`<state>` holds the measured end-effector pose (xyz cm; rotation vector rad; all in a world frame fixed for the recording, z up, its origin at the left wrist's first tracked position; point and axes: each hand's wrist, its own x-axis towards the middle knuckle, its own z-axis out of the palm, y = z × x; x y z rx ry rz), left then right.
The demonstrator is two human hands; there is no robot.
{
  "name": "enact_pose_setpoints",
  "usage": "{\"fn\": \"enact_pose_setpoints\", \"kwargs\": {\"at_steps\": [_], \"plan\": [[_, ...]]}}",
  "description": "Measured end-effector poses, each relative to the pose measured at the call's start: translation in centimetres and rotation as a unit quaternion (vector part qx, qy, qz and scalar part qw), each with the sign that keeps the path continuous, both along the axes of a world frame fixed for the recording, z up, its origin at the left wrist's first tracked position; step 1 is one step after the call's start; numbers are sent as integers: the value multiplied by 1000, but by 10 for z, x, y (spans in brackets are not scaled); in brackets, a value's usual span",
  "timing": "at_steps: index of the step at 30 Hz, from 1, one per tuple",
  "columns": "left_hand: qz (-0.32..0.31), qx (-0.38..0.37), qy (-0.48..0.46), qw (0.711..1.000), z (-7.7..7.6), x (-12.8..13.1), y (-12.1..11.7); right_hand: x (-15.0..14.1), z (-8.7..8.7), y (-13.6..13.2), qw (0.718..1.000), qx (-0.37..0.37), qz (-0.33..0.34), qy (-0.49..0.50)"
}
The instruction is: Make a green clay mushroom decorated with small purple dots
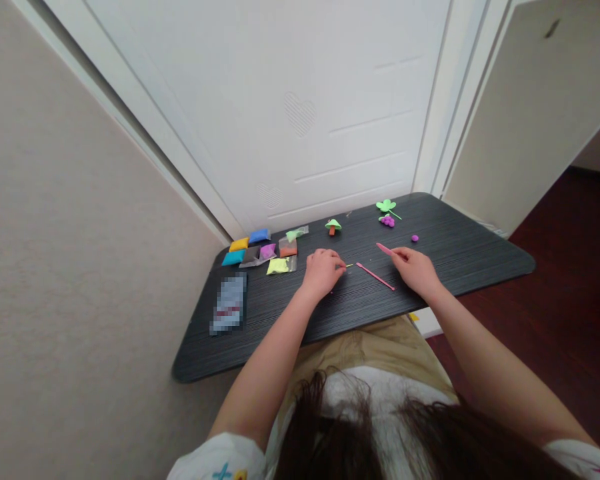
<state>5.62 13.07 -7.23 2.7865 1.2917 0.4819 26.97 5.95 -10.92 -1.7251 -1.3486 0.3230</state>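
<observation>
My left hand [324, 272] is low over the dark table, its fingers pinched at one end of a thin yellow strip of clay [349, 265]. My right hand [417, 270] grips a pink clay-modelling tool [384, 249], whose flat blade points left. Between the hands, a second slim pink modelling tool [375, 276] lies on the tabletop. Beyond them stands a small mushroom [333, 227] with a green cap and brown stem. Purple grapes [387, 221] of clay and a green clover shape [386, 205] are at the back right, with a single purple ball [415, 238] nearer my right hand.
Several clay packets in bags, among them a blue one [259, 235] and a yellow-green one [279, 266], sit at the table's left back. A blurred phone-like rectangle [229, 303] lies at the left. The table [460, 247] meets a white door [300, 153] behind.
</observation>
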Motion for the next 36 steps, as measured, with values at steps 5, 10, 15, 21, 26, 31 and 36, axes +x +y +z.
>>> {"fn": "enact_pose_setpoints", "kwargs": {"at_steps": [5,10,15,21,26,31,36], "plan": [[-3,-3,16,1000,-7,8,2,5,1,-3,1000,-15,-10,-20],[-16,-7,34,999,-8,15,2,3,1,-3,1000,-15,-15,-15],[-52,1,49,997,-3,17,-3,5,0,-3,1000,-10,-15,3],[-70,4,36,997,-5,26,4,6,-1,-3,1000,0,-17,26],[-68,-1,4,998,-12,53,21,7,-1,-2,999,7,-18,31],[-65,-6,0,998,-21,71,27,8,-2,-2,999,12,-10,34],[-70,-12,10,997,-20,71,21,10,-5,-1,999,17,-6,42]]}}
